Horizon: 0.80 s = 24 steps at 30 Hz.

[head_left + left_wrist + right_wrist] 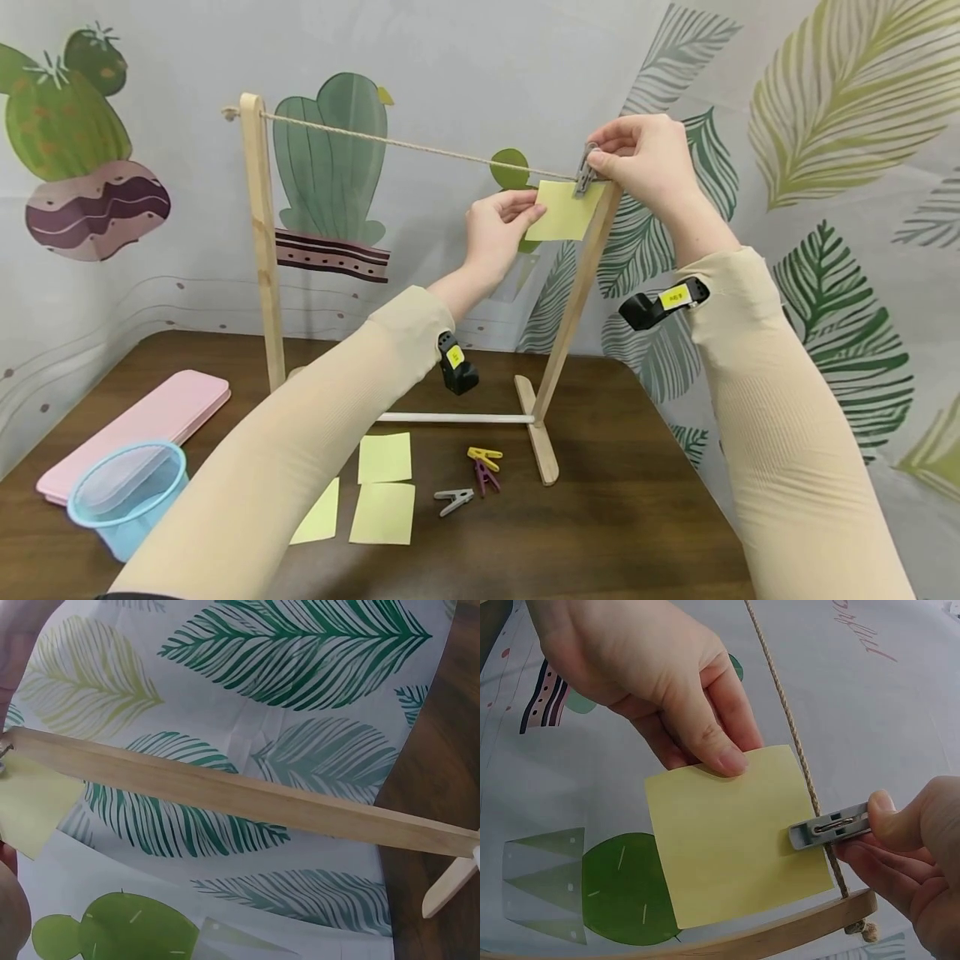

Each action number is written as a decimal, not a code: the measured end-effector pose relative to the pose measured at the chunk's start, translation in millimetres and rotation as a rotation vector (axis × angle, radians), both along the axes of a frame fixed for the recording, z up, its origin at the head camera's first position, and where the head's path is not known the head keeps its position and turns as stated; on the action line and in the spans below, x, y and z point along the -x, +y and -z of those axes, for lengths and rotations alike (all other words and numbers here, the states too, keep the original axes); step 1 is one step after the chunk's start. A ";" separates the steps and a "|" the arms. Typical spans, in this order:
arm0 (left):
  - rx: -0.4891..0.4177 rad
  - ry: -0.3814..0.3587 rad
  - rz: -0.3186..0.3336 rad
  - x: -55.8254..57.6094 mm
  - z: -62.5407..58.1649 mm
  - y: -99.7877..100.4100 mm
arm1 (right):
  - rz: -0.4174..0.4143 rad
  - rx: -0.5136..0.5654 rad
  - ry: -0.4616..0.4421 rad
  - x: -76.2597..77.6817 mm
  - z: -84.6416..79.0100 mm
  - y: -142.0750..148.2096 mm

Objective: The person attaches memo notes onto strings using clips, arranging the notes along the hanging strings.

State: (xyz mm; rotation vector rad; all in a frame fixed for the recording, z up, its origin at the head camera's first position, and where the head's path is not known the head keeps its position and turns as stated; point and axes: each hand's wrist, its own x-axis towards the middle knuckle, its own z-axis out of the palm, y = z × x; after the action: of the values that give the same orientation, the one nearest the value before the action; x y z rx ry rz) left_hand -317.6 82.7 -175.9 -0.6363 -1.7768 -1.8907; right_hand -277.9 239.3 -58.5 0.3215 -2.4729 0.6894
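Observation:
A yellow sticky note (735,832) lies against the rope (784,705) near the right post, its top edge along the rope. My left hand (498,233) pinches the note's left edge between thumb and fingers. In my right hand (648,162) is a grey clothespin (829,826), pinched at its handle end. The clothespin's tip sits over the note's top edge and across the rope. In the left wrist view only part of the note (37,802) shows, with the left hand mostly out of frame.
A wooden stand has a left post (262,242), a right post (577,308) and a white crossbar (457,418). On the table lie several sticky notes (382,514), a grey clothespin (453,500), a yellow one (485,456) and a purple one (485,476). A blue basket (127,521) stands by a pink case (142,429).

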 end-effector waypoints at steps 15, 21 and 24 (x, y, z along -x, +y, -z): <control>0.022 -0.018 0.019 2.0 -1.6 -4.6 | 0.018 0.024 -0.097 1.3 1.3 -1.3; 0.019 -0.022 0.035 0.6 -2.0 -4.9 | 0.015 0.053 -0.104 -0.3 2.8 -1.2; 0.009 -0.033 0.048 1.0 -1.5 -5.4 | 0.000 0.062 -0.105 -1.6 3.8 -2.0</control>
State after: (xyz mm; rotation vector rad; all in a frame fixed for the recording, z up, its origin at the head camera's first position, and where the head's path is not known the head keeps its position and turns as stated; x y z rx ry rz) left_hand -318.6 77.3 -174.4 -0.6597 -1.8066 -1.9365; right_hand -276.3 237.3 -62.2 0.2678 -2.5441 0.7998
